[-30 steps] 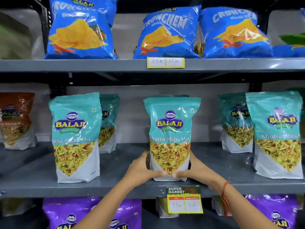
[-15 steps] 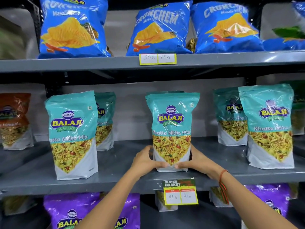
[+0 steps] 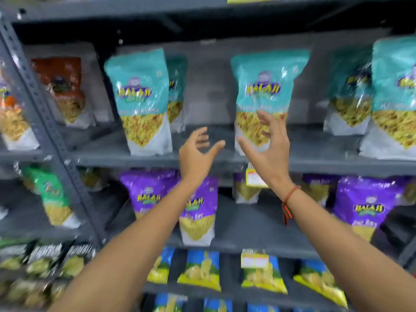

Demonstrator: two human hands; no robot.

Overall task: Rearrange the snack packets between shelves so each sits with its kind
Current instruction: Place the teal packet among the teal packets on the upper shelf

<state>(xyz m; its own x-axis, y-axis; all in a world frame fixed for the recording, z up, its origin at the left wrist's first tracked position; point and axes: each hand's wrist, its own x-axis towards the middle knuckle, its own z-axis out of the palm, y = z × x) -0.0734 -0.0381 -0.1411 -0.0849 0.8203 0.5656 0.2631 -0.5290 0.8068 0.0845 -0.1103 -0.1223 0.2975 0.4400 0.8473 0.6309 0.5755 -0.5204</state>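
Grey shelf (image 3: 157, 159), teal Balaji packet (image 3: 267, 86), open hands (image 3: 269, 152) apart

A grey metal shelving unit (image 3: 225, 158) is filling the whole view, with at least 4 tiers showing. A perforated grey upright post (image 3: 45, 127) is slanting down the left side, dividing 2 bays. A pale grey back panel (image 3: 207, 86) is closing off the far side of the upper tier. Yellow price tags (image 3: 254, 180) are hanging on the shelf edges. Everything is looking motion-blurred.
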